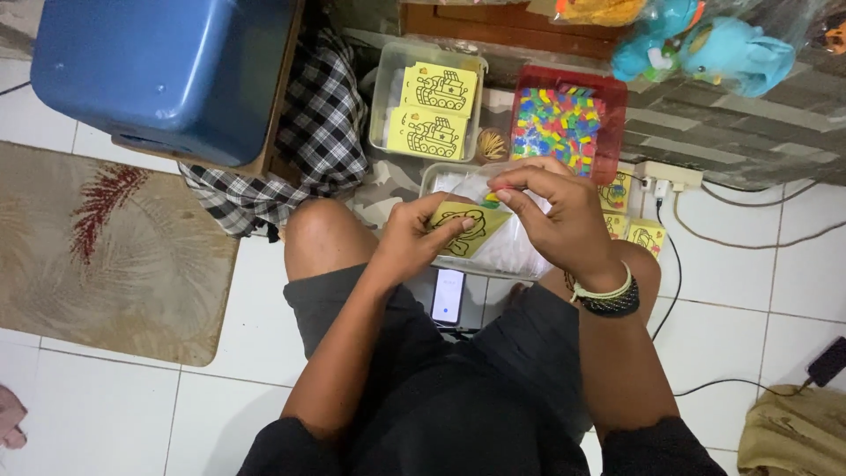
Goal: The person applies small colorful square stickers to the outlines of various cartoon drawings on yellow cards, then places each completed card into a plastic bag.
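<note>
At the centre of the frame our left hand (pixel 412 240) grips a yellow card (pixel 467 231) printed with an outline drawing, while our right hand (pixel 557 211) pinches a small coloured piece (pixel 491 197) at its top edge. The card looks barely filled, so most remains. Above sit the red tray of coloured pieces (pixel 617 95) and a clear tub of yellow cards (pixel 384 88).
</note>
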